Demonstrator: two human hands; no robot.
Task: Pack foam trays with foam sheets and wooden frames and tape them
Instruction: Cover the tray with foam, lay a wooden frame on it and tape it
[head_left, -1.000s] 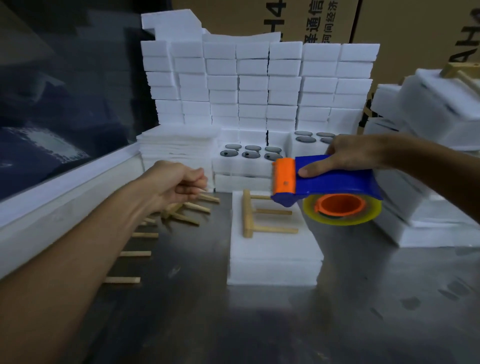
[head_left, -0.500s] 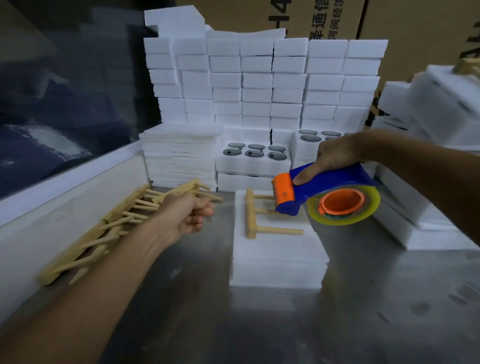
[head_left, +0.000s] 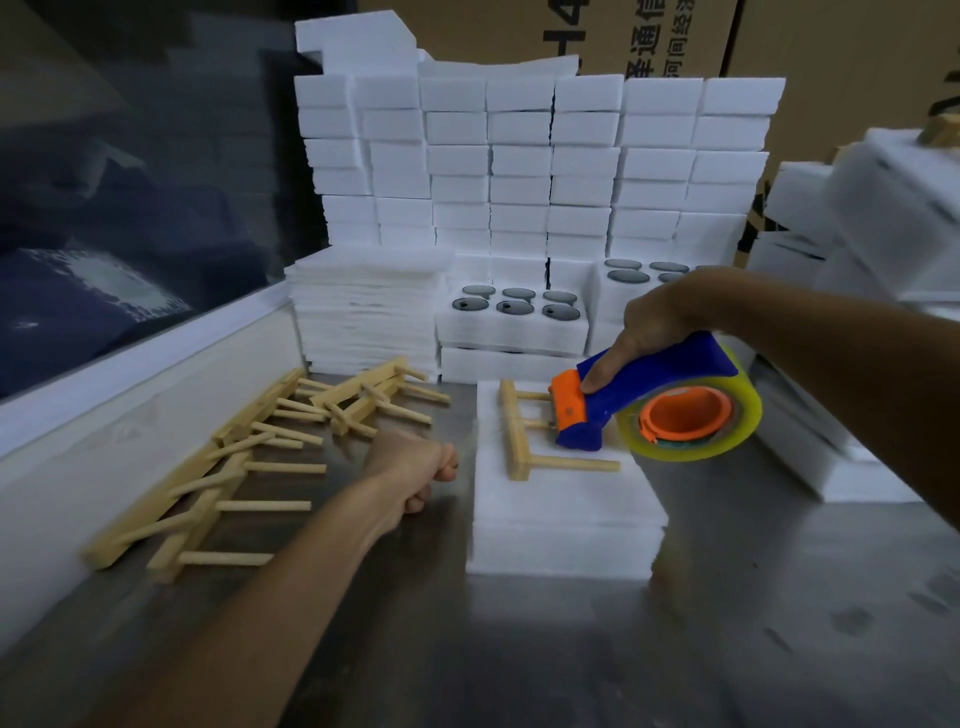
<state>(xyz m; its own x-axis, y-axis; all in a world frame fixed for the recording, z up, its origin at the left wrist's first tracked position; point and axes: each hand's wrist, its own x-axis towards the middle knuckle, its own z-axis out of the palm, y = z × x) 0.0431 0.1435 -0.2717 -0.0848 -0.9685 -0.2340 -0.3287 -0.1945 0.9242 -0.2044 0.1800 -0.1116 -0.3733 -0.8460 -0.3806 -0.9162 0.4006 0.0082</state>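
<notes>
One pale wooden comb-shaped frame (head_left: 524, 434) lies on my white foam tray stack (head_left: 566, 525) mid-tabletop, ready for sealing. My right hand (head_left: 657, 325) grips the blue-and-orange tape dispenser (head_left: 654, 397) above it; my left hand (head_left: 415, 467) is fisted, seemingly drawing tape.

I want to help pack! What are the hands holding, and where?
Right hand grips the tape dispenser by its blue handle. Left hand is a fist, holding nothing visible.

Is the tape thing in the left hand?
No, the right hand grips the tape dispenser; the left hand is a fist.
</notes>
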